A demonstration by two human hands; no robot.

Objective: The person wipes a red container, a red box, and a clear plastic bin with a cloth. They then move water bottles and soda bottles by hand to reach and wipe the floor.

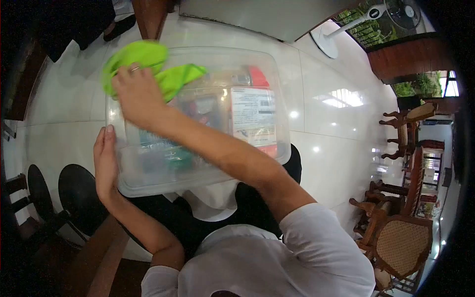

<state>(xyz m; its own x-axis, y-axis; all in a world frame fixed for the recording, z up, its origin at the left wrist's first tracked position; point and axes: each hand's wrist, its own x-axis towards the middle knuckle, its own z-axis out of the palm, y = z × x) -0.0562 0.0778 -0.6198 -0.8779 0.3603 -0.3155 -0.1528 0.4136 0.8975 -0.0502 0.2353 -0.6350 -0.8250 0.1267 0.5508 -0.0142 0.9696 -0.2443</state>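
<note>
A translucent plastic storage box point(200, 185) with a lid rests on my lap, tilted slightly. Through its cloudy plastic show a white printed label or box point(252, 116), red pieces and something green, too hazy to name. My right hand point(139, 96) reaches across to the far left corner of the lid, closed on a bright green cloth point(143, 54). The cloth is bunched under the fingers, and one end spreads over the lid. My left hand point(105, 161) holds the box's left side, fingers pointing up along the wall and near the rim.
Glossy white tiles point(326, 123) surround me. Dark round-backed chairs point(76, 190) stand at left, carved wooden chairs with woven panels point(403, 245) at right. A standing fan point(368, 15) is at the upper right. Another person's dark-clothed leg and shoe point(120, 28) appear at the upper left.
</note>
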